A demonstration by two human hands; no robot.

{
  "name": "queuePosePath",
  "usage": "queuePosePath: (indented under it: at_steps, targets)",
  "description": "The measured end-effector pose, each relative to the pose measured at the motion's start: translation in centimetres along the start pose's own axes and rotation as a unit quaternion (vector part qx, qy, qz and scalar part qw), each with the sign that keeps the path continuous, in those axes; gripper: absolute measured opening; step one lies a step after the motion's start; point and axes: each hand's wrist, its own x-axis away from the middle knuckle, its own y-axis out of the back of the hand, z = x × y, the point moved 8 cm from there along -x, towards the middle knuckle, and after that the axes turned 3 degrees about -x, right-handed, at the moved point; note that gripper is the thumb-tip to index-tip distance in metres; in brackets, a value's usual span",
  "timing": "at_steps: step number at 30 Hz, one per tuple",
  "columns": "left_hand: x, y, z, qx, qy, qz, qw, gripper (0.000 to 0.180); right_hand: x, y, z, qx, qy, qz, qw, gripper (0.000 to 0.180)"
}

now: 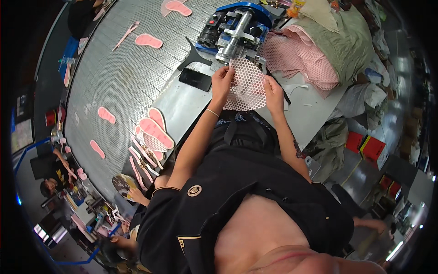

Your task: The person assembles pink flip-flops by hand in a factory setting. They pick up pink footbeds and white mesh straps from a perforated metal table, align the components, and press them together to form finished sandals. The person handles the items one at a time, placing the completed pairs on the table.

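My left hand [221, 83] pinches the left edge of a pale pink perforated sheet [246, 86], full of close-set round holes. At the sheet's right edge, my right hand [273, 93] has it between thumb and fingers. The sheet's far end lies against the front of a blue and metal bench machine [237, 39] with a steel shaft. How its far edge meets the machine is too small to tell. Left of my left hand, a black phone [195, 79] lies on the grey table.
A wide mesh conveyor [109, 77] on the left carries pink sole-shaped pieces [148, 41]. Pink insoles [156, 131] and straps [141, 163] pile up near its front edge. Pink perforated material [303, 59] is heaped beside the machine under green cloth [346, 36]. Other people work at lower left.
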Motion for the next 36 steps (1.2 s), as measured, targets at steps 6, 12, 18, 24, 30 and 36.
queuePosePath:
  at_steps: [6,12,18,24,30,36]
  targets:
    - [-0.7,2.5,-0.9,-0.005,-0.040,-0.057,0.998,0.019,-3.0,-3.0,0.1,-0.005,0.034,0.045,0.998,0.027]
    - [-0.3,7.6,-1.2,0.035,-0.051,-0.138,0.989,0.021,-4.8,-7.1,0.6,0.103,0.022,0.115,0.988,0.026]
    - [4.5,6.7,2.9,0.050,0.058,-0.073,0.994,0.026,-4.9,-6.5,2.4,0.108,0.030,0.088,0.990,0.023]
    - [6.9,0.2,6.3,0.158,0.158,0.020,0.974,0.042,-5.6,-4.5,4.6,0.134,0.107,0.037,0.985,0.016]
    - [5.2,0.8,6.3,0.199,0.172,-0.075,0.962,0.046,-6.1,-6.1,5.4,0.163,0.079,0.069,0.981,0.015]
    - [4.3,7.9,6.2,0.319,0.123,-0.211,0.916,0.044,-3.3,-12.4,9.2,0.099,0.153,0.191,0.964,0.011]
